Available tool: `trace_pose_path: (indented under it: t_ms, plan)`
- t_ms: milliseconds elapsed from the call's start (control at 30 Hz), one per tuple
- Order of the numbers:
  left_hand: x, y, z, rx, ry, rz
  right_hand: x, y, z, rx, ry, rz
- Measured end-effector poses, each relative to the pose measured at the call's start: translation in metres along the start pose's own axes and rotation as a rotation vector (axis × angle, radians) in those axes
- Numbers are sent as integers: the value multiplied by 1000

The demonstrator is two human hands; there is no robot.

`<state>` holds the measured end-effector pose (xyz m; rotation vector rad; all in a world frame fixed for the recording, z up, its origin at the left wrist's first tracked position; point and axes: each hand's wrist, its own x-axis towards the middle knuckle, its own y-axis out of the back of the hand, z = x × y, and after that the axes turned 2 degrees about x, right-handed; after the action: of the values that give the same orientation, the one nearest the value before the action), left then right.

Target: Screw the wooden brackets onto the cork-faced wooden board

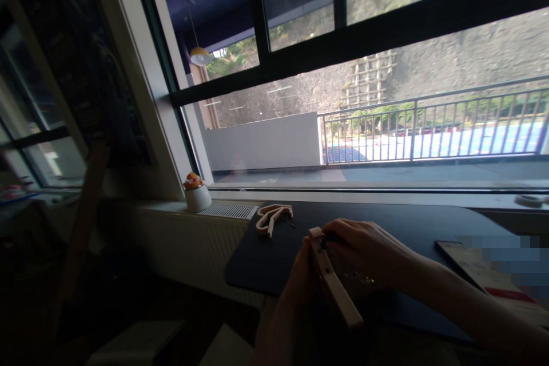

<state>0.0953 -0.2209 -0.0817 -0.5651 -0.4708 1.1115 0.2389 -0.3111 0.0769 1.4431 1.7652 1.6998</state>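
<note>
A pale wooden bar with a rounded upper end and small holes along its edge is held tilted above the front of the dark table. My left hand is closed around its left side, partly in shadow. My right hand has its fingers pinched by the bar's upper end; a small dark item shows at the fingertips, too unclear to name. Farther back on the table lie curved wooden pieces, with a few small dark screws beside them.
The dark tabletop has a rounded left corner. On the sill stands a white pot with an orange top. A radiator runs under the window. Flat cardboard lies at the right. A tape roll sits on the right sill.
</note>
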Motion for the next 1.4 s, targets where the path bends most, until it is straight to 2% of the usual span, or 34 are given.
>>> trace_pose_path:
  t_ms: [167, 300, 600, 700, 800, 900, 1033, 1233, 1400]
  plan:
    - [2, 2, -2, -2, 28, -51, 7, -9, 3, -176, -127, 116]
    - [6, 6, -6, 1, 31, -36, 11, -6, 6, -165, -166, 163]
    - [2, 2, -2, 14, 11, -1, 5, 10, -1, -41, 20, -17]
    - [0, 0, 0, 13, 19, 2, 5, 7, 1, -131, -22, -23]
    - [0, 0, -1, 1, 27, -11, 8, 1, 9, -262, -124, 54]
    - [2, 2, -3, -10, 23, -10, 11, -3, 14, -301, -181, 111]
    - [4, 4, -4, -2, 19, -20, 13, 1, 9, -192, -142, 121]
    - [2, 2, -3, -2, 8, -14, 6, 8, -5, -73, -2, -14]
    - [2, 0, -2, -14, 13, -32, 5, 1, 3, -161, -82, 23]
